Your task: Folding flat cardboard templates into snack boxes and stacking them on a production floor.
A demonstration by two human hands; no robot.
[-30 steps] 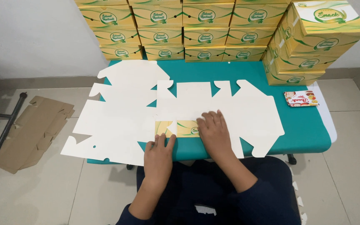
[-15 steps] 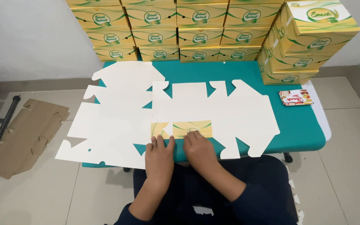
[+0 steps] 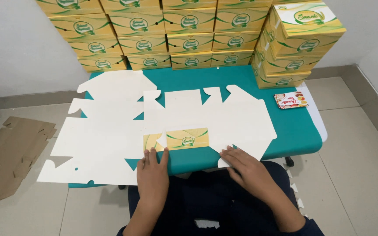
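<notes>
Carton blank (image 3: 206, 118) lies flat, long axis left-right, under both hands' fingers (image 3: 154, 155).

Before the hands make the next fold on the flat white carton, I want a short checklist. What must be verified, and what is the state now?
1. Left hand on the near edge of the flat white carton blank: ok.
2. Right hand on the blank's near right flap: ok.
3. Near flap with the yellow printed side folded flat over the white: ok.
4. Blank lies fully on the green table: not ok, left part overlaps the stack of blanks.
5. Small snack packet away from blank: ok.
6. Crease lines sharp: cannot tell.
</notes>
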